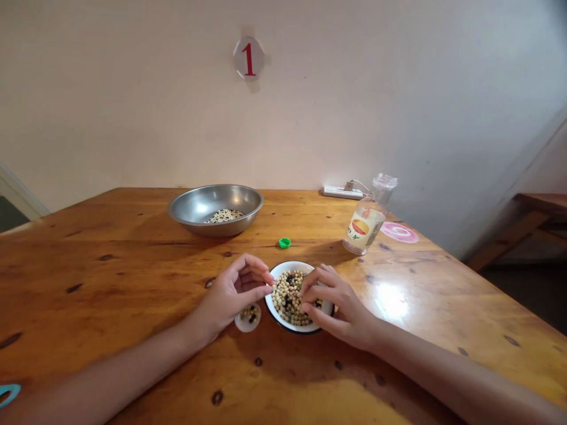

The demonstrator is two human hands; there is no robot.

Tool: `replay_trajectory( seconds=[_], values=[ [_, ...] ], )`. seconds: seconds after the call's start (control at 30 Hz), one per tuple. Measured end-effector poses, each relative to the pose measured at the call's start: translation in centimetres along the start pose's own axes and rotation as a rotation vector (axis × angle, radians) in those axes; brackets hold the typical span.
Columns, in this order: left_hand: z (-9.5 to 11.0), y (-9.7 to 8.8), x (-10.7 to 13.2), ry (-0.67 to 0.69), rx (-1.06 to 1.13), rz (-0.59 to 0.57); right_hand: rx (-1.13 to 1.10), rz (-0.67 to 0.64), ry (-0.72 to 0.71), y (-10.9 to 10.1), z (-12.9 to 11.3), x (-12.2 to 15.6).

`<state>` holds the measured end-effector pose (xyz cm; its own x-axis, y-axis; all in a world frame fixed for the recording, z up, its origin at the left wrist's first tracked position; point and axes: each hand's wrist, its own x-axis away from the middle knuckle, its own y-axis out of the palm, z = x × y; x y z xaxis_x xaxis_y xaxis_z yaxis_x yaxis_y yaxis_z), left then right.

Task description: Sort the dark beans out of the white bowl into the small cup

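Note:
A white bowl [275, 277] of pale beans mixed with a few dark ones sits on the wooden table [133, 265] in front of me. My left hand [233, 292] rests at the bowl's left rim, thumb and fingers pinched together; what they hold is too small to see. Under that hand stands a small white cup [248, 317] with a few beans in it. My right hand [334, 301] lies over the bowl's right side, fingers curled and pinched down among the beans.
A steel bowl [215, 208] with some beans stands further back. A green bottle cap [284, 242] lies behind the white bowl. An open bottle [368, 218] stands at the right, beside a pink disc [400, 232]. A power strip [342, 192] lies by the wall.

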<state>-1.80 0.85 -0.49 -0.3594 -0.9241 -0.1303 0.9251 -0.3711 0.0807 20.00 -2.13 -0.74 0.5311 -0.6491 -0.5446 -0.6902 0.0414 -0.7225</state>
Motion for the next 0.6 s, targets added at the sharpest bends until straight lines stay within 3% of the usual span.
replay_trajectory(
  seconds=[0.33, 0.6],
  values=[
    [0.8, 0.4, 0.8, 0.099, -0.301, -0.085, 0.027, -0.004, -0.01, 0.2, 0.1, 0.0],
    [0.6, 0.2, 0.5, 0.128, -0.317, -0.001, 0.051, 0.016, -0.003, 0.1, 0.1, -0.1]
  ],
)
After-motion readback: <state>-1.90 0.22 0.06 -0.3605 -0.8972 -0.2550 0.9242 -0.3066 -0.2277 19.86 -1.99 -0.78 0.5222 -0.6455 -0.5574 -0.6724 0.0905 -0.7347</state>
